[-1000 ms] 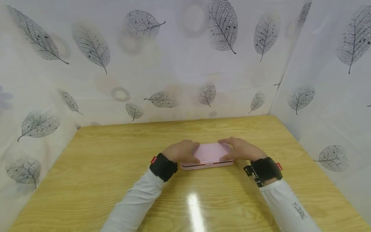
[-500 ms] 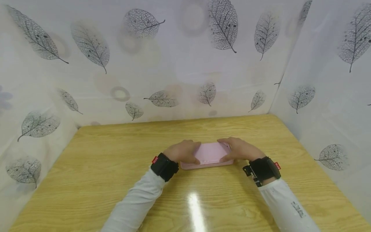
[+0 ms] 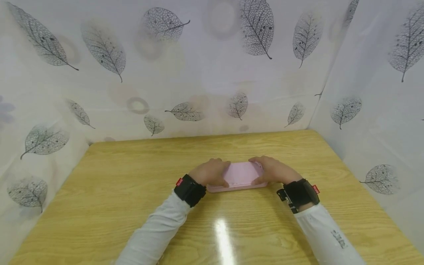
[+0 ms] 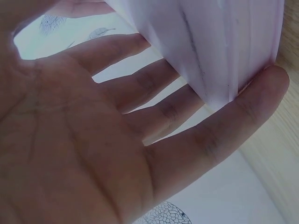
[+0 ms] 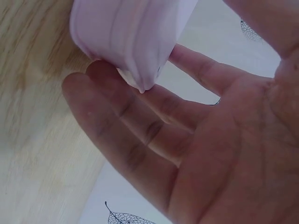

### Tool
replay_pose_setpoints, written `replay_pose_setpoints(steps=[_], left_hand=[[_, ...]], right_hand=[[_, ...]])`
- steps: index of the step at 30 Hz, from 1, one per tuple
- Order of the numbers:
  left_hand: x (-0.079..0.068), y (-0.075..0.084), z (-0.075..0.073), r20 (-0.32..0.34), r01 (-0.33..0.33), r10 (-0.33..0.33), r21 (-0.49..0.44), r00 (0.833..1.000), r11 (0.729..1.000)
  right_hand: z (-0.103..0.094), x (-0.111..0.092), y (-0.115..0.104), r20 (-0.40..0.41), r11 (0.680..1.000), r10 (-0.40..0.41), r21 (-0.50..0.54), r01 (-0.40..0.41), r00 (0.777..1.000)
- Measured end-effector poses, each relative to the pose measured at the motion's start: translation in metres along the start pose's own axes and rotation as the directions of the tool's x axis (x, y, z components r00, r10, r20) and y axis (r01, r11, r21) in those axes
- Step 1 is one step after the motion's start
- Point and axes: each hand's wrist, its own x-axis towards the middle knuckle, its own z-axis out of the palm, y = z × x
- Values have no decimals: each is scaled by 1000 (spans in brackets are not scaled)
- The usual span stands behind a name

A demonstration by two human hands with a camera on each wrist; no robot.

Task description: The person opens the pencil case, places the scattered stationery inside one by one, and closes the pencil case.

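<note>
A flat, oblong pink pencil case [image 3: 241, 175] lies on the wooden table, its lid down and its long side facing me. My left hand [image 3: 211, 173] holds its left end, thumb at the near edge and fingers toward the far side. At the opposite end, my right hand [image 3: 272, 170] grips it in the same way. The left wrist view has the fingers spread along the end of the pencil case [image 4: 196, 42]. In the right wrist view, fingertips reach under and beside the corner of the pencil case [image 5: 126, 37]. Its contents are hidden.
The wood-grain table [image 3: 139, 213] stretches out on all sides of the pencil case. Behind it and along both sides hangs a pale curtain [image 3: 198, 73] with a leaf print. Black straps with cameras [image 3: 189, 190] sit on both wrists.
One second ago a dark gap showed along the front of the pencil case; the lid has come down and the gap has gone. Both hands have stayed at its ends.
</note>
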Motion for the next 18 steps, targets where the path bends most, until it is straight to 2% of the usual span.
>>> replay_pose_setpoints(steps=[11,18], left_hand=[[2,0,1,12,7,-7,18,1000,1000],[2,-8,2,15,-13,13,5,1000,1000]], right_hand=[[0,-3,0,-2,1000,-1,-2,1,1000],[1,0,4,20,1000,-25,-17,25,999]])
